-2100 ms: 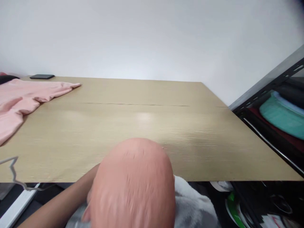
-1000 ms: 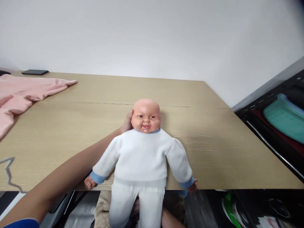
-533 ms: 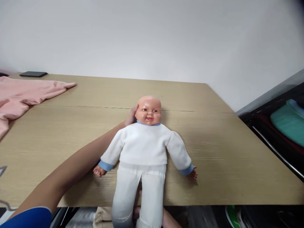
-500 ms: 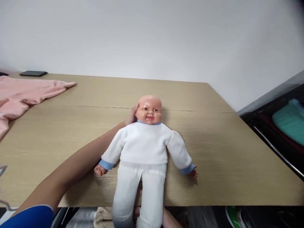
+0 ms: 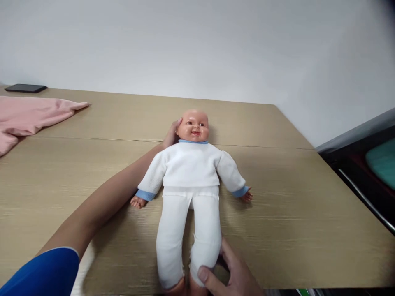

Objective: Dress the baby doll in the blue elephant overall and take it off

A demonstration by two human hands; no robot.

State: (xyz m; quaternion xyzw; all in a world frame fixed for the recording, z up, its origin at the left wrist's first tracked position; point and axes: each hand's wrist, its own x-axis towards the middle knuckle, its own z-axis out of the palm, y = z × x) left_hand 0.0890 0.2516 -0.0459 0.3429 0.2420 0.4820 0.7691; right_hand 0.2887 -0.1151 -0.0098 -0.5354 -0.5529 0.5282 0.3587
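A bald baby doll (image 5: 191, 168) in a white top with blue cuffs and white trousers lies face up over the table. My left hand (image 5: 171, 134) cups the side and back of its head, with most of the fingers hidden behind it. Around the doll's lower leg at the right, near the table's front edge, my right hand (image 5: 230, 269) is wrapped, its thumb on the front of the trouser leg. The doll's arms are spread out to both sides.
Pink cloth (image 5: 33, 117) lies on the wooden table (image 5: 293, 230) at the left, with a dark flat object (image 5: 26, 88) behind it. A white wall stands behind. Teal fabric (image 5: 382, 162) rests on something black beyond the right edge.
The doll has moved farther onto the table, away from me, with my left hand at its head. My right hand has come into fuller view at its leg.
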